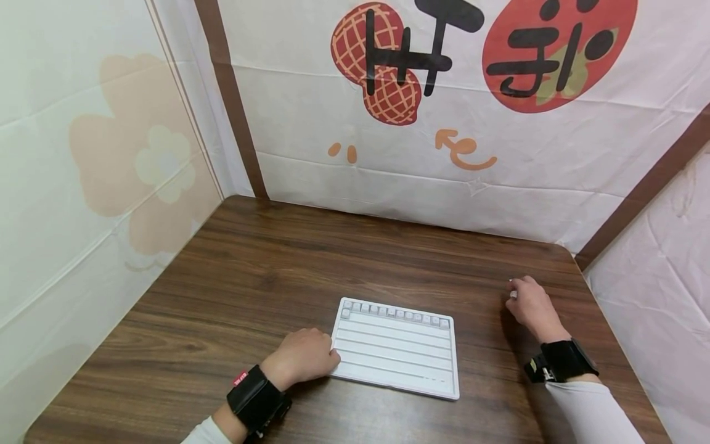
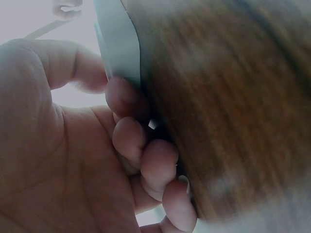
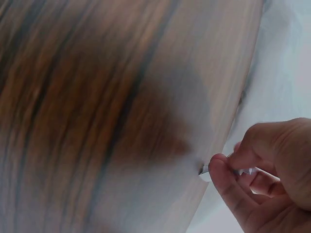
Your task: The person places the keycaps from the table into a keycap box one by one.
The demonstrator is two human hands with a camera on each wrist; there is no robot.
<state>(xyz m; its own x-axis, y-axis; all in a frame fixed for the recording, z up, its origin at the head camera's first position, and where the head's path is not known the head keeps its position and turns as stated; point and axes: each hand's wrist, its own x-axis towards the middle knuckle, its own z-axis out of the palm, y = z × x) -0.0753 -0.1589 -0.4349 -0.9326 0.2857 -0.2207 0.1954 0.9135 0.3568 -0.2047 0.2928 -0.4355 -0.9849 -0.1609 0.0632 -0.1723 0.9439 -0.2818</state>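
A white ridged tray point(image 1: 396, 351) lies on the table, with small white keycap-like pieces point(image 1: 391, 311) along its back row and one more below at the left end. My left hand point(image 1: 305, 356) grips the tray's front left corner. In the left wrist view, thumb and forefinger pinch the tray's edge point(image 2: 119, 46), while the other fingers curl beneath. Right of the tray, over the table, my right hand point(image 1: 534, 308) pinches a small white piece point(image 3: 205, 174) between thumb and fingertip. Another pale bit point(image 3: 248, 171) shows among its fingers, partly hidden.
The brown wood-grain table point(image 1: 266, 277) has rounded back corners. White printed cloth walls point(image 1: 355, 172) stand close behind it and along both sides. Black straps with cameras point(image 1: 257, 398) sit on both wrists.
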